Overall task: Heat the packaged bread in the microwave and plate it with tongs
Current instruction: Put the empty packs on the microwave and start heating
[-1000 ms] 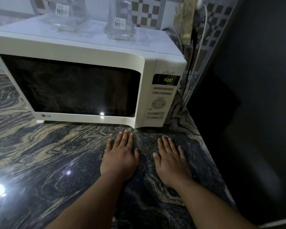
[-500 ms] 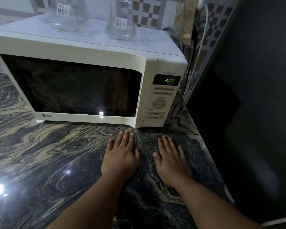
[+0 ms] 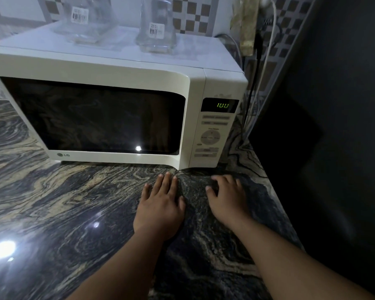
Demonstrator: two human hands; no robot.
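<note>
A white microwave [image 3: 121,68] stands on the dark marbled counter [image 3: 52,202] with its door closed. Its dark window hides whatever is inside. The green display [image 3: 223,105] on the control panel at the right reads about 100. My left hand [image 3: 160,206] lies flat on the counter just in front of the microwave's right corner, fingers straight. My right hand [image 3: 227,198] rests beside it below the control panel, its fingers bent and lifted a little, holding nothing. No bread, plate or tongs are in view.
Two clear glass jars [image 3: 87,20] [image 3: 156,24] stand on top of the microwave. Cables [image 3: 260,68] run down the tiled wall behind its right side. A dark panel [image 3: 333,126] borders the counter on the right.
My right hand's fingers have gone from flat on the counter to bent and slightly raised. The left hand and the microwave have stayed in place.
</note>
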